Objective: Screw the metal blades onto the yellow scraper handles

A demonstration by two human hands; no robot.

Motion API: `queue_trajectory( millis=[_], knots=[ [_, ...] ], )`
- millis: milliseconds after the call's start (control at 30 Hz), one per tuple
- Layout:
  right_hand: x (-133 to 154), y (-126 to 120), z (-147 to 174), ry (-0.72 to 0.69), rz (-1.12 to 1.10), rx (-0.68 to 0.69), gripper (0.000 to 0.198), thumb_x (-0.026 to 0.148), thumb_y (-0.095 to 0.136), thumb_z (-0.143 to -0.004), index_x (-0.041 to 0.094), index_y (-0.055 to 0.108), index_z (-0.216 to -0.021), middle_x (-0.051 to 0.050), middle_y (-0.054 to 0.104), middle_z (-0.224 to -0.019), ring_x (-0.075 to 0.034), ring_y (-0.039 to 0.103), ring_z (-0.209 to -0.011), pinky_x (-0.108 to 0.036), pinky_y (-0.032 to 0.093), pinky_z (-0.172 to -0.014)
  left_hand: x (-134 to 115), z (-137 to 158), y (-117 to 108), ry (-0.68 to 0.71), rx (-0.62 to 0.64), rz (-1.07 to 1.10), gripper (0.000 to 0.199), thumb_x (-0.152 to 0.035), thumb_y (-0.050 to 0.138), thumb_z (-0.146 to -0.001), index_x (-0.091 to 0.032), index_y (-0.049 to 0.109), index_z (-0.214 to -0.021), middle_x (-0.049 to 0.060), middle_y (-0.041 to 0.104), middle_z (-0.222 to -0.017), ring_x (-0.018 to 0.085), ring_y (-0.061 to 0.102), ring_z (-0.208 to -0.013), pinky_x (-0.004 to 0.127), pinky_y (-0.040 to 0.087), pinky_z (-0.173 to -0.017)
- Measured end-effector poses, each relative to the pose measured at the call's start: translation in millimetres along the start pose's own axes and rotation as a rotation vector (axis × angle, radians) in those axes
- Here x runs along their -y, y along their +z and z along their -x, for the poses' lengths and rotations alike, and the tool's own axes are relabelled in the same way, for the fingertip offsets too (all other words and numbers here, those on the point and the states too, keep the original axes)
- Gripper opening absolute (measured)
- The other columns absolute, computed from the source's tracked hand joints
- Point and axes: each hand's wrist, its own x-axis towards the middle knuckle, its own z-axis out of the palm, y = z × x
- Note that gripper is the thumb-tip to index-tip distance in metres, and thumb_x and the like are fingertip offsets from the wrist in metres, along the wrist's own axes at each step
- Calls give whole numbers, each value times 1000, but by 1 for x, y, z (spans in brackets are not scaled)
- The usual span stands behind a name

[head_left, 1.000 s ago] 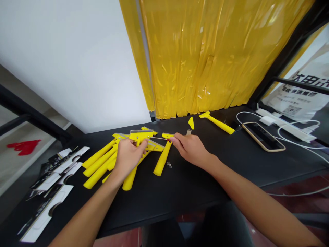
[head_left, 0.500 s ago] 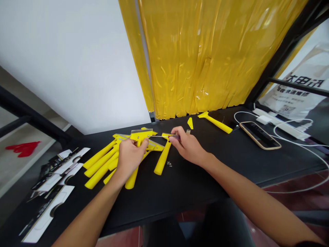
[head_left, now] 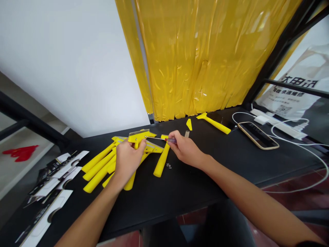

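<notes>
My left hand (head_left: 128,154) is closed around a yellow scraper (head_left: 138,137) with a blade along its top edge. In my right hand (head_left: 183,145) is a screwdriver (head_left: 170,140); its thin shaft points left, and the tip meets a screw on the scraper's head. Beneath and left of my left hand lies a pile of yellow scrapers (head_left: 99,171), handles toward me. A separate yellow handle (head_left: 161,163) lies under the screwdriver, its head partly covered. Several small screws or nuts (head_left: 168,166) rest beside that handle.
Further back are a small yellow plate (head_left: 189,124), a metal blade piece (head_left: 187,134) and another yellow scraper (head_left: 214,124). A phone (head_left: 258,136), white cables and a power strip (head_left: 280,124) occupy the right. Printed cards (head_left: 48,212) lie at the left edge of the black table (head_left: 190,195).
The screwdriver's handle shows more clearly between my right fingers, which have shifted slightly. The tip stays at the scraper's screw. The whole view has moved a little.
</notes>
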Motion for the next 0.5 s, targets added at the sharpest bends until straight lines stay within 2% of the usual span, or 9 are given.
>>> queue_trajectory(
  millis=[67,133,300,367,500],
  knots=[
    [-1,1,-1,-18,62,37,29,40,33,-106,20,53,-100,-7,70,-90,-21,66,-75,-30,37,-61,0,0,0,5,-3,-1,44,-49,61,-81,-21,51,-49,1,50,-44,15,47,-44,27,31,-45],
    [-1,1,-1,-21,70,30,36,42,27,-108,21,54,-96,-6,70,-86,-21,66,-75,-30,37,-61,1,0,0,18,-2,-1,44,-49,61,-81,-20,52,-50,1,51,-44,15,48,-45,27,32,-45],
    [1,0,-1,17,-76,-38,26,40,43,-103,20,47,-119,-5,70,-94,-18,65,-73,-28,40,-63,2,0,-1,32,-13,15,43,-52,63,-81,-20,57,-54,2,58,-48,17,54,-47,27,36,-47],
    [1,-1,-1,12,-49,-17,22,38,40,-104,19,51,-111,-6,70,-93,-18,65,-74,-29,40,-64,1,0,-1,21,-8,27,41,-51,63,-81,-19,58,-55,2,60,-49,18,57,-48,27,38,-48],
    [-2,1,-3,-17,-11,-28,34,38,30,-108,21,57,-96,-6,70,-93,-20,67,-87,-29,42,-71,0,0,-2,21,-1,49,40,-49,63,-82,-19,61,-56,2,60,-47,18,59,-48,27,40,-49]
  ],
)
